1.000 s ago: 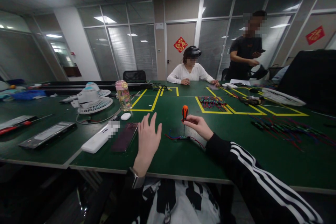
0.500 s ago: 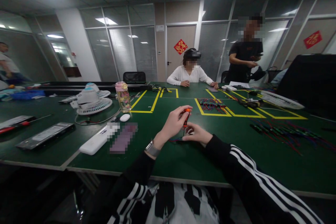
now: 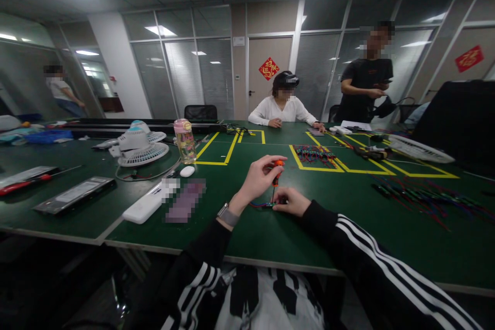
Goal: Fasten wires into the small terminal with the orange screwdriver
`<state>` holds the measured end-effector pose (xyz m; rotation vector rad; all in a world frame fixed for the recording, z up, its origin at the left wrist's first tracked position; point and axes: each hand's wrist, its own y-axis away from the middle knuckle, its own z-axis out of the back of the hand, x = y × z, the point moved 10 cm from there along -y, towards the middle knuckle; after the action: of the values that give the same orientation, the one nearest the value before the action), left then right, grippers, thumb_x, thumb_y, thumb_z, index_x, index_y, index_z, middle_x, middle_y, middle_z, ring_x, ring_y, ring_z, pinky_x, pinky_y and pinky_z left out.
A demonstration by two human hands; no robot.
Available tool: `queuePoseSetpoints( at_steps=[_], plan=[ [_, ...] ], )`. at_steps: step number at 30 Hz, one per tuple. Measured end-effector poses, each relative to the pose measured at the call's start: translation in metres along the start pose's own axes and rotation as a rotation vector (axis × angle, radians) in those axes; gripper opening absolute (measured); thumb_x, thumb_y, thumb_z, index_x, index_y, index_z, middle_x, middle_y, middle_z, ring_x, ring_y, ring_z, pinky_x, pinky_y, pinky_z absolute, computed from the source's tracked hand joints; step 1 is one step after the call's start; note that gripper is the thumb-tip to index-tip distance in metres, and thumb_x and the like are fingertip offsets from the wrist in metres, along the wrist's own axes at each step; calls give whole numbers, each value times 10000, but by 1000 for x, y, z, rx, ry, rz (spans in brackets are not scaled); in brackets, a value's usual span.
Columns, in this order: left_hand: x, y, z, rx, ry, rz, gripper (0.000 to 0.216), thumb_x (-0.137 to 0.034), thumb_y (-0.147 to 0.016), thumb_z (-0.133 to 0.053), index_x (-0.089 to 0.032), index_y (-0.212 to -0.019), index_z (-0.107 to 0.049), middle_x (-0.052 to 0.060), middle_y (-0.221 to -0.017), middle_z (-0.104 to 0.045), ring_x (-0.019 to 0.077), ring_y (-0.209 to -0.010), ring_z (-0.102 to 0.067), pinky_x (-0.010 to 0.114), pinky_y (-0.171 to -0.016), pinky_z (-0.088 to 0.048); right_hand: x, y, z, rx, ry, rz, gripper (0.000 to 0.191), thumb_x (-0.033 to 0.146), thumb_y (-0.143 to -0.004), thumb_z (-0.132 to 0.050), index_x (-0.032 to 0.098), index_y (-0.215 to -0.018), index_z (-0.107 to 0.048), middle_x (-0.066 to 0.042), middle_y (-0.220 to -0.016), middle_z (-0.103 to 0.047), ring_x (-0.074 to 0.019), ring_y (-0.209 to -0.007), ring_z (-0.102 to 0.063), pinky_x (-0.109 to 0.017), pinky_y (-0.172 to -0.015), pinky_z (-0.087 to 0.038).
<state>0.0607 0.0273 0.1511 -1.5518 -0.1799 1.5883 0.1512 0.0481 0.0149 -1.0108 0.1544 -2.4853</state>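
My left hand (image 3: 260,178) is closed round the handle of a small orange-red screwdriver (image 3: 276,179). The screwdriver stands nearly upright, and its shaft points down at a small green circuit board (image 3: 269,205) with thin red and blue wires (image 3: 256,204). Lying on the green table (image 3: 247,240), the board is pinched at its right side by the fingers of my right hand (image 3: 293,201), close to the shaft. The fingers partly hide the board, and I cannot tell exactly where the tip touches.
Wired boards (image 3: 315,155) lie in a yellow-taped area, with another spread pile (image 3: 429,196) to the right. At left are a white fan (image 3: 142,152), a bottle (image 3: 185,143), a white case (image 3: 143,206), a purple phone-like slab (image 3: 185,203) and a hard drive (image 3: 75,195). A person (image 3: 284,105) sits opposite.
My right fingers have closed in lower by the board, and my left fingers have shifted slightly on the screwdriver handle. The view has turned slightly left; a person walks at far left.
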Motion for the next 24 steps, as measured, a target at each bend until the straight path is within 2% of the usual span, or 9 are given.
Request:
queuePoseSetpoints(
  at_steps=[3,6,9,11,13,16,18,21,24],
  plan=[
    [-9,3,6,-90,-180,-77,180,-242,-801,-688,-193,-973,-712,27,-888,-564,122,-779,-585,219,-687,-509,-1,1,1,-23,-1,7,142,265,-670,-750,166,-737,-674,7,-655,-596,-109,-551,-509,-231,-537,-415],
    [-15,6,9,-139,-289,-128,179,-276,-823,-673,-209,-984,-717,21,-865,-545,129,-791,-567,248,-752,-496,1,2,3,-46,5,15,154,286,-673,-752,169,-743,-681,5,-658,-597,-106,-547,-501,-231,-541,-420],
    [-10,6,6,-94,-182,-118,263,-268,-936,-493,-214,-1121,-673,60,-1020,-613,152,-926,-606,276,-852,-491,2,3,4,-48,10,23,166,304,-676,-755,173,-764,-701,0,-674,-604,-108,-559,-505,-232,-549,-429],
    [-1,5,4,-57,-21,-69,303,-255,-953,-446,-188,-1176,-638,80,-1081,-637,156,-945,-634,278,-842,-511,1,4,2,-42,11,30,175,300,-678,-756,177,-795,-716,-4,-687,-608,-111,-572,-514,-234,-556,-435],
    [4,5,5,-65,50,-31,289,-256,-929,-492,-162,-1156,-645,80,-1020,-655,147,-871,-651,264,-788,-530,-1,5,1,-65,9,31,173,286,-679,-754,176,-808,-721,-5,-693,-608,-113,-575,-520,-238,-563,-440],
    [-3,3,9,-101,-51,-38,224,-249,-876,-576,-169,-1043,-701,50,-911,-624,120,-776,-624,223,-699,-525,-5,8,5,-165,8,23,147,291,-680,-755,173,-756,-712,-9,-687,-605,-114,-568,-519,-247,-569,-449],
    [-12,-2,5,-56,-149,-47,181,-238,-843,-615,-181,-972,-728,35,-866,-585,116,-766,-604,206,-667,-517,-5,9,5,-179,10,35,154,314,-692,-751,177,-750,-712,-13,-694,-612,-117,-573,-524,-251,-572,-455],
    [-19,-12,-10,105,-248,-43,164,-254,-803,-666,-187,-931,-744,29,-844,-577,115,-732,-597,209,-634,-509,-3,10,3,-155,8,48,183,353,-707,-748,178,-746,-713,-16,-696,-616,-119,-570,-531,-254,-567,-461],
    [-17,-21,-17,168,-302,-57,177,-283,-838,-629,-179,-925,-742,50,-881,-632,142,-778,-620,248,-701,-519,-2,9,5,-158,0,39,210,379,-706,-751,175,-740,-711,-14,-684,-613,-120,-569,-535,-254,-564,-465]
  ],
)
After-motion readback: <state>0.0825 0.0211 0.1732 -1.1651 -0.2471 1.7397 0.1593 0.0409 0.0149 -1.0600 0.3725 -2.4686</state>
